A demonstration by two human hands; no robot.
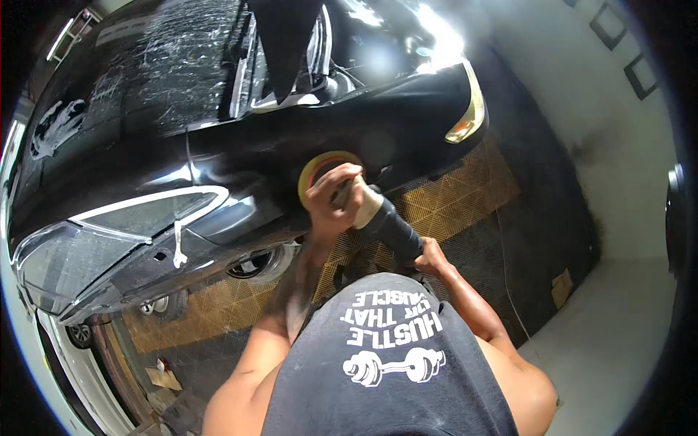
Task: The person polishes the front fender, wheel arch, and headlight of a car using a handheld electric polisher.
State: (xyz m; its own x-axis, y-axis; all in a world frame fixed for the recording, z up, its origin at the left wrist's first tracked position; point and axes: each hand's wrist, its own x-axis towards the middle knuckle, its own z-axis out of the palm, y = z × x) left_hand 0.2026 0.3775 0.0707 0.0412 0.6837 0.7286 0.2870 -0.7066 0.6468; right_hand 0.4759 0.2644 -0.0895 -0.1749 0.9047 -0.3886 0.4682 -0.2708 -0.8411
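A polishing machine point(385, 221) with a round yellow-edged pad point(309, 170) lies against the side panel of a black car point(254, 149). My left hand point(335, 198) is wrapped over the machine's head, right behind the pad. Farther back, my right hand point(430, 257) grips the end of the dark handle. The pad's face is hidden against the panel. White residue streaks the car's glass point(182, 65), and white tape point(153, 200) edges the side window.
Yellow and black grid tiles point(458, 192) cover the floor below the car. A thin cable point(509, 291) runs across the floor at the right, near a piece of cardboard point(561, 288). A pale wall point(625, 203) stands on the right. A white car point(76, 370) is at lower left.
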